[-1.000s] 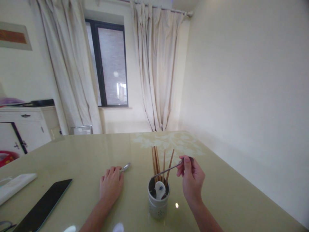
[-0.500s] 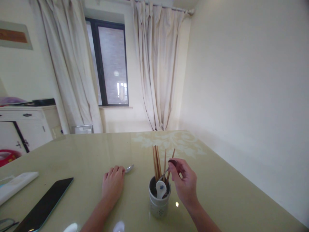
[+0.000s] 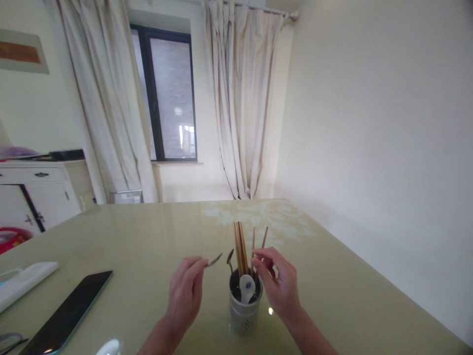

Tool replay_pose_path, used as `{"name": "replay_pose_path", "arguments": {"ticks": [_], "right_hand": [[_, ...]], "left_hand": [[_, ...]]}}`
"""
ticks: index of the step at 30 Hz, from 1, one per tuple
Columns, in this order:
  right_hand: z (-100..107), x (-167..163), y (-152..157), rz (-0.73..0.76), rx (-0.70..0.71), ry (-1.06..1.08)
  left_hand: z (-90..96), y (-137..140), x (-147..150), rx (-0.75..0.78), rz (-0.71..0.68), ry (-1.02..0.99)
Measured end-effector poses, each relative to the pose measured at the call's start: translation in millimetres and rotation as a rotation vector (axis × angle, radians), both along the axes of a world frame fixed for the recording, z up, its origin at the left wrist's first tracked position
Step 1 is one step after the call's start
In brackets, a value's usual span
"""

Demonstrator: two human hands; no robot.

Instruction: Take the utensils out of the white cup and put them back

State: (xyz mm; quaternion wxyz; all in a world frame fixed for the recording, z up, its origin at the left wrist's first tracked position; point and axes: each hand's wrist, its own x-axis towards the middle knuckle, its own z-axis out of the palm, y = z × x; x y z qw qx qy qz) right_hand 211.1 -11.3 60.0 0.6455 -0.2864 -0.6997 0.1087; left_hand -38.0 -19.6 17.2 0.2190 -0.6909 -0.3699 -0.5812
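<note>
My left hand point(image 3: 186, 286) is closed in a pinch on a metal spoon point(image 3: 215, 259), whose bowl end points right, a little above the table. A grey cup point(image 3: 244, 318) with a perforated pattern stands to the right of it. Several wooden chopsticks point(image 3: 241, 249), a white spoon with a blue motif point(image 3: 246, 288) and a second metal spoon point(image 3: 229, 257) stand in the cup; the metal one leans at its left rim. Beside the right-hand chopsticks is my right hand point(image 3: 280, 283), fingers curled with thumb and forefinger slightly apart, nothing visible between them.
A black tablet-like device point(image 3: 68, 313) and a white flat object point(image 3: 27, 283) lie on the left of the glossy table point(image 3: 148, 231). A white object point(image 3: 109, 347) shows at the front edge. A wall point(image 3: 380, 148) runs along the right; a white cabinet point(image 3: 55, 190) stands back left.
My left hand has lifted its spoon off the table and moved it right, toward the cup. My right hand has let go of the other metal spoon, which now leans at the cup's left side.
</note>
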Motion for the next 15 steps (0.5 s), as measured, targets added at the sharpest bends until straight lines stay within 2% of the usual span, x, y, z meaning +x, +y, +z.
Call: {"name": "replay_pose_path", "arguments": {"ticks": [3,6,11,15], "right_hand": [[-1.5,0.1,-6.6,0.145,0.068,-0.095],[-1.3,-0.4,-14.1,0.192,0.103,-0.178],[-0.2,-0.8,-23.7,0.204,0.078,-0.231],[-3.6,-3.7,-23.6,0.131,0.008,-0.188]], "left_hand": [[3.5,-15.1,17.2,0.051,-0.152,0.062],[5.3,-23.7,28.5,0.046,-0.237,0.068],[4.3,-27.9,34.6,-0.016,-0.206,-0.023],[1.1,-27.4,33.6,-0.06,-0.23,0.013]]}}
